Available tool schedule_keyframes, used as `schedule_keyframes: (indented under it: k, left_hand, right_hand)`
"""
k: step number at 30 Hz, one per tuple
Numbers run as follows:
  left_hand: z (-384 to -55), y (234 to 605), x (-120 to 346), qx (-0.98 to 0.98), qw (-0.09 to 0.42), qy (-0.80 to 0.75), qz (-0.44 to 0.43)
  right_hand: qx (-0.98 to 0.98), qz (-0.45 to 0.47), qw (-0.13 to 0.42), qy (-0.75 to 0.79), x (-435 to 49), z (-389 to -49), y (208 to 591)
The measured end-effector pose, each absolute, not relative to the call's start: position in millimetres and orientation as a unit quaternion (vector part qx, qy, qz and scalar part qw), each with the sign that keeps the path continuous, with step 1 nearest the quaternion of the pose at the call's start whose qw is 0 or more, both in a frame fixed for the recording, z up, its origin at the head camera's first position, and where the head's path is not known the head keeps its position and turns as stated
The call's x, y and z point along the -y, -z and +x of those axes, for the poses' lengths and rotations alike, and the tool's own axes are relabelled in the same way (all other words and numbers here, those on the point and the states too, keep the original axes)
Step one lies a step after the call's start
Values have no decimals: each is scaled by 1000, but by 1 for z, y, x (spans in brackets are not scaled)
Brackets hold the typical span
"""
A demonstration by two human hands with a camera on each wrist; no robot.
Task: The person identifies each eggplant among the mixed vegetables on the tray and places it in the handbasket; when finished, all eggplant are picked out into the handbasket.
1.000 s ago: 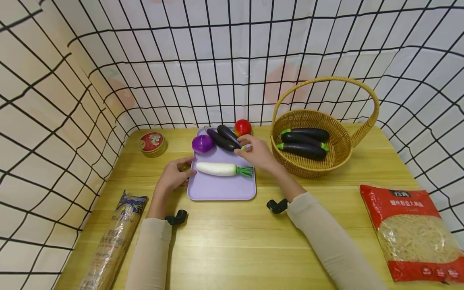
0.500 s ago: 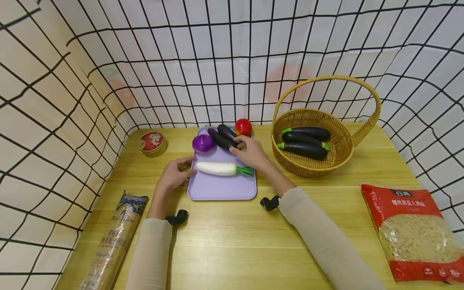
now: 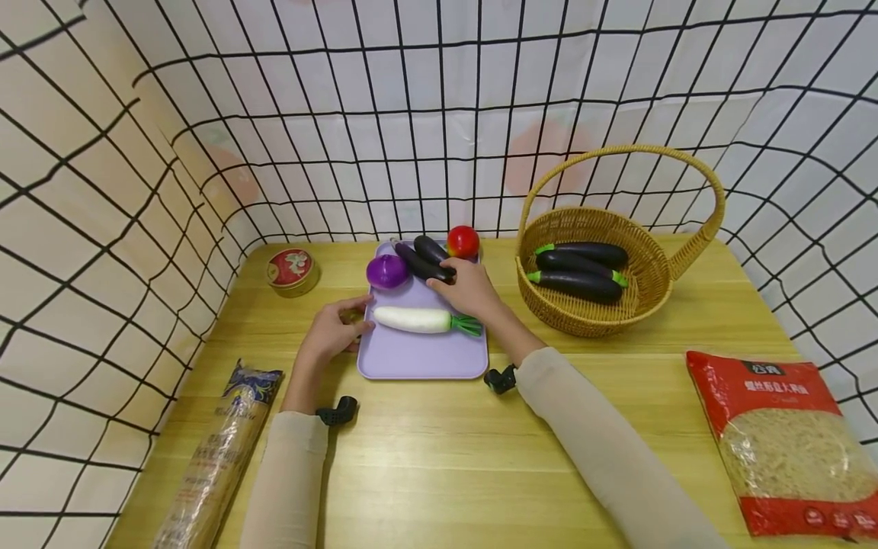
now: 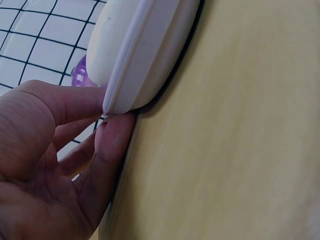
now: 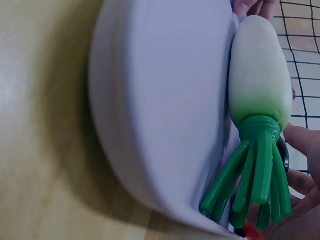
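Observation:
A lilac tray (image 3: 421, 358) bears a white radish (image 3: 414, 319) with green leaf stalks, a purple onion (image 3: 387, 271), two dark eggplants and a red round fruit (image 3: 463, 242). My left hand (image 3: 331, 329) pinches the tray's left rim, fingertips above and beneath it in the left wrist view. With thumb and fingers, my right hand (image 3: 473, 290) holds the near eggplant (image 3: 420, 264) at its right end and hides its green stem. The other eggplant (image 3: 430, 248) lies just behind. In the right wrist view, the radish's stalks (image 5: 257, 170) partly cover the right hand (image 5: 302, 195).
Right of the tray, a tall-handled wicker basket (image 3: 528, 301) holds several eggplants (image 3: 576, 286). A red bag of noodles (image 3: 782, 442) lies at the right, a long clear packet (image 3: 219, 457) at the left. A round tin (image 3: 291, 272) stands back left. Black-lined white cloth surrounds the table.
My right hand has shifted left along the near eggplant, covering the green stem that showed earlier. My left hand stays at the tray's rim.

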State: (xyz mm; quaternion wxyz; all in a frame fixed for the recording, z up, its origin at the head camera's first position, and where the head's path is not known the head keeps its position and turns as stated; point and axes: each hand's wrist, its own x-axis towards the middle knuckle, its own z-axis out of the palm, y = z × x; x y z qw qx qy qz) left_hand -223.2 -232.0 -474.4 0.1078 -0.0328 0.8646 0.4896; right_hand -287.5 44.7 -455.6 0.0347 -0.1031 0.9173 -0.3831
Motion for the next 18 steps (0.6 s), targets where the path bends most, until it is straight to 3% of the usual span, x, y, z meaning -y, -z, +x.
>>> schedule_keyframes:
  k: [18]
  left_hand:
    - [-224,474,232,-863,114,-491,-38]
  right_hand:
    - [-911,-97,15,401,-60,-274,445]
